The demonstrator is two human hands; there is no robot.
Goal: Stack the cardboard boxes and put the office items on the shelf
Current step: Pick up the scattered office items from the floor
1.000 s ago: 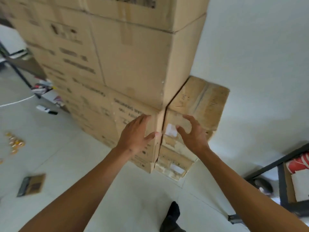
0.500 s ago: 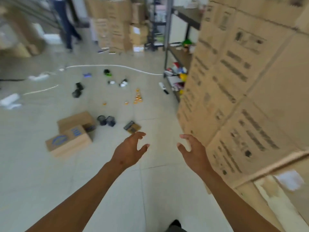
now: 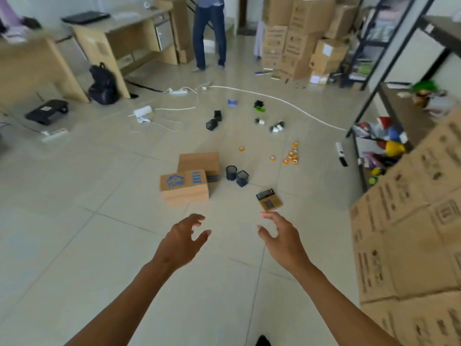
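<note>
Cardboard is pretty much everywhere, but nearest are the two hands: left hand (image 3: 183,242) and right hand (image 3: 283,239) both out in front over the pale tiled floor (image 3: 74,245), fingers spread and loosely bent, holding nothing and touching nothing. Hard on the right is a tall stack of boxes (image 3: 409,236) with black print on the sides, filling that whole edge. Just past the right hand's fingertips a tan calculator (image 3: 269,199) lies flat on the tiles, its long axis tilted a bit, display end pointing away and to the left. Further out and left of it, two small boxes sit touching: the printed box (image 3: 184,187) with blue markings in front, its long side running left to right, and a plain box (image 3: 199,163) tucked behind it. Right beside them stand two black mesh pen cups (image 3: 237,174), upright, close together. Beyond that it's scattered stuff: little orange tape rolls (image 3: 291,154) in a cluster, a marker (image 3: 341,154) near the foot of the dark metal shelf (image 3: 389,101), which already has colourful bits on its lower levels. More small black items (image 3: 215,120) lie further out, plus a white cable (image 3: 287,103) snaking across the floor. At the back are wooden desks (image 3: 119,38), a black backpack (image 3: 102,83), more stacked cartons (image 3: 299,38), and a person's legs (image 3: 209,33) in jeans.
</note>
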